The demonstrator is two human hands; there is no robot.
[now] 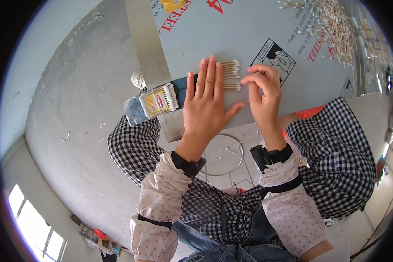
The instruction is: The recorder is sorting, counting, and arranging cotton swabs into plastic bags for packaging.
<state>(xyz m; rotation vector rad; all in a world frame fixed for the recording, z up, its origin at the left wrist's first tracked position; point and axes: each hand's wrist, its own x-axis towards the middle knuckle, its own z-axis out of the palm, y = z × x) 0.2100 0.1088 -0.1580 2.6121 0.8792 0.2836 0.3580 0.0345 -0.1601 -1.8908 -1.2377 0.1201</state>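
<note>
Likely evening swabs (pixel 230 70) under the left hand (pixel 205 102).
It lies flat, gripping nothing; the right hand (pixel 265 89), loosely bent, seemingly empty, is at the swabs' 3 o'clock, the pack (pixel 156 104) at 9. Next probably calls for squaring them up.

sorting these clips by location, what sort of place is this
Likely a small workshop or hand-packing room: loose cotton swabs lie heaped on a grey worktable, a clear swab pack sits at its edge, and the floor looks like plain concrete.
</note>
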